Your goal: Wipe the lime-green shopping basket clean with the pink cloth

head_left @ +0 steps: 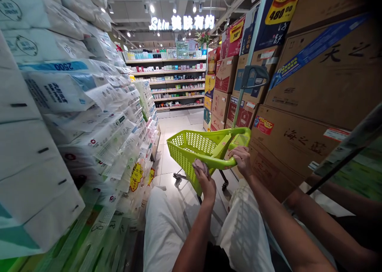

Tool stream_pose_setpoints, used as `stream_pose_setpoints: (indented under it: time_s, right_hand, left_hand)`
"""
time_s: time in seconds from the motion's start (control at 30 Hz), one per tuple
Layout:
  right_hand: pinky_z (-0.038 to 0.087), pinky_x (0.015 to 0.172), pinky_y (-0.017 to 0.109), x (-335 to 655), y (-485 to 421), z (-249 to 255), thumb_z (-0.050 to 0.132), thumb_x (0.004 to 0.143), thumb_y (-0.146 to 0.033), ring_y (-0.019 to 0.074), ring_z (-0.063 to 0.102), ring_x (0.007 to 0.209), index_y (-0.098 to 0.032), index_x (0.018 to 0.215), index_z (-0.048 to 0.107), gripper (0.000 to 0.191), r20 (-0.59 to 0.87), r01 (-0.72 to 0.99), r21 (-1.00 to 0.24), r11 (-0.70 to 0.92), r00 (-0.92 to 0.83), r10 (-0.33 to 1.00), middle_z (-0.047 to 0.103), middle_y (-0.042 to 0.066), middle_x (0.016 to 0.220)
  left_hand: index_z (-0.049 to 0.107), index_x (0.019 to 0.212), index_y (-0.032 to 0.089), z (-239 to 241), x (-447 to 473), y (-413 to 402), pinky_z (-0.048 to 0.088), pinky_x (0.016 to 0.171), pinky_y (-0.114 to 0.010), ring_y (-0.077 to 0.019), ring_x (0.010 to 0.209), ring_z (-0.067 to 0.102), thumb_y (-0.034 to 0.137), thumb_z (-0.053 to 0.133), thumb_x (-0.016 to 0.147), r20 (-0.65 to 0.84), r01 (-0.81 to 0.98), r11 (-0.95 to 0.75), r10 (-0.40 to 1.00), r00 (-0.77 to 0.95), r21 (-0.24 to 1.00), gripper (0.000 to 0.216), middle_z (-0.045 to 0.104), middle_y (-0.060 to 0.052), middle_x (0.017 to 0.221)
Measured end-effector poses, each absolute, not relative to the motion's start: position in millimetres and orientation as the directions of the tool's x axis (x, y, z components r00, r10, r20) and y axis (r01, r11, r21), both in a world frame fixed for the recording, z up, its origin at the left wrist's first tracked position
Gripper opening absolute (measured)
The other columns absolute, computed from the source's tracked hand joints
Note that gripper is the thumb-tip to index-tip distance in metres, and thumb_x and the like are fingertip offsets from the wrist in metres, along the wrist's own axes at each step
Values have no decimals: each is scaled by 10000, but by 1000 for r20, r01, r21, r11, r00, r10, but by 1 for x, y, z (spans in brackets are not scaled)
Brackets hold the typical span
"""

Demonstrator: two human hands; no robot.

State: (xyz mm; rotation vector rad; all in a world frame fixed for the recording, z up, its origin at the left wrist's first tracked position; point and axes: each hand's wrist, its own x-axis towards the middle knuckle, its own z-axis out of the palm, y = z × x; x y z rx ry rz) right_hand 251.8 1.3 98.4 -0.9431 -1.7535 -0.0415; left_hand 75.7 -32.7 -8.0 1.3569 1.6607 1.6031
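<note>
A lime-green shopping cart (191,138) with a perforated basket stands in the aisle just ahead of my knees. My right hand (241,160) is closed around the near corner of its handle bar (222,163). Beside it, my left hand (206,181) holds a crumpled greyish cloth (200,166) against the cart's outer side. The left fingers are partly covered by the cloth. A green panel (240,140) sits inside the handle loop. From behind the handle rises a pale pole (259,29) with a dark bracket (253,77); its lower joint is hidden.
Packs of tissue paper (62,89) are stacked high along the left. Cardboard cartons (313,85) wall the right side, with a reflective panel (352,168) closer in. Tiled floor (167,160) runs to shelves of small goods (176,79) at the back.
</note>
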Motion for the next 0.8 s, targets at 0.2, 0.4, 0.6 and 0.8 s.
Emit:
stream_pose_setpoints:
  time_s: [0.2,0.4,0.6,0.8]
  right_hand:
    - [369,870,416,252,-3,99,407,859,-226,210,609,753,-235,615,596,309,837,583,-393,712,-93,538,685,20,718]
    - [360,864,416,251,-1,101,413,874,-239,205,615,732,-232,613,583,311,845,559,-391,731,-95,526,690,14,709]
    - [366,849,423,249,0,101,395,890,-284,214,603,738,-242,617,567,325,834,580,-395,712,-100,543,703,25,727]
    - [367,867,432,250,-2,100,396,885,-292,221,606,747,-247,618,570,323,826,586,-411,699,-85,557,705,27,718]
  left_hand:
    - [153,1661,89,-18,74,-41,180,1316,-425,-286,1627,128,19,517,754,232,358,-82,886,-400,930,980,116,-219,1743]
    - [163,1659,89,-51,52,-41,244,1294,-380,-278,1611,209,-16,553,665,35,314,100,918,-396,944,1073,279,-226,1696]
    - [163,1672,144,-12,55,-29,240,1302,-384,-288,1610,211,11,548,746,272,444,-98,898,-346,891,1013,226,-171,1731]
    - [108,1672,108,-55,53,-45,256,1298,-398,-285,1611,206,-37,541,664,87,397,63,933,-348,916,1106,233,-220,1716]
